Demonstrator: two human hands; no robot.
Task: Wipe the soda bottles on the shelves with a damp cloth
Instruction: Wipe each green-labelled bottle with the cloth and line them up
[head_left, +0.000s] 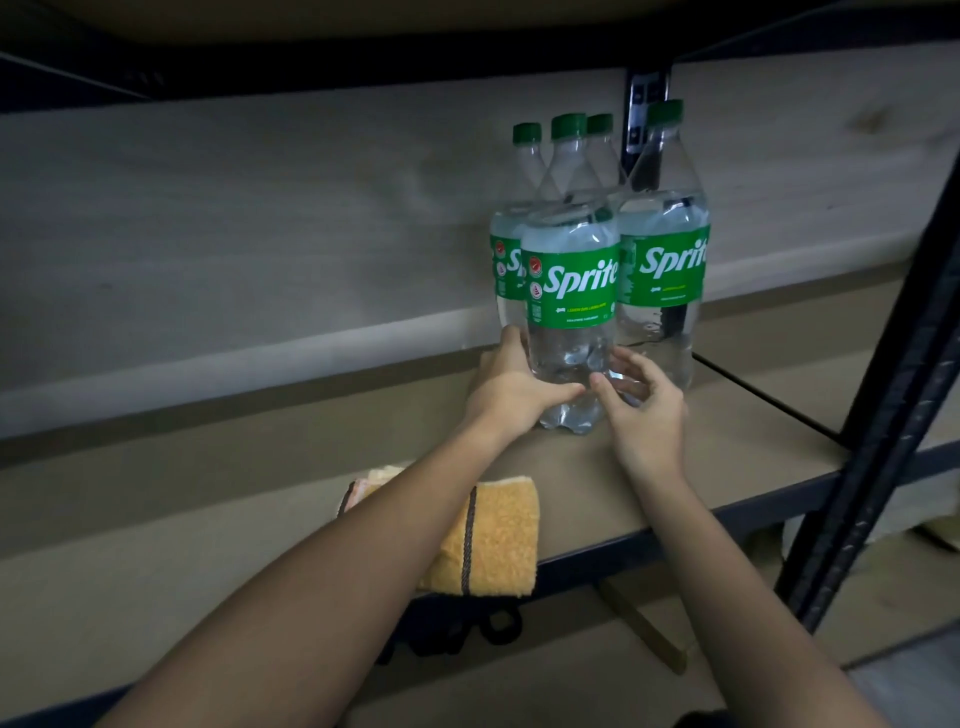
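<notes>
You had a big metal rack in front of you, and its brown shelf held everything you needed. Four Sprite bottles stood close together near the right side of that shelf, by the back wall. The front Sprite bottle stood upright, nearest to you, touching the ones behind it. The right Sprite bottle stood just beside it.

These bottles looked full, so I think they were heavy for their size. The clear plastic was smooth and could slip, more so once it got wet. The round body would turn in your grip. A good place to hold was low on the body or at the neck under the green cap.

The orange cloth lay folded at the front edge of the shelf, partly under your left arm. Neither hand touched it.

Your left hand was on the low left side of the front bottle, with its fingers curled round the bottle and the thumb across the front. Your right hand was at the low right side, fingers loosely bent and spread. I could not tell if they gripped the bottle or only touched it.
</notes>
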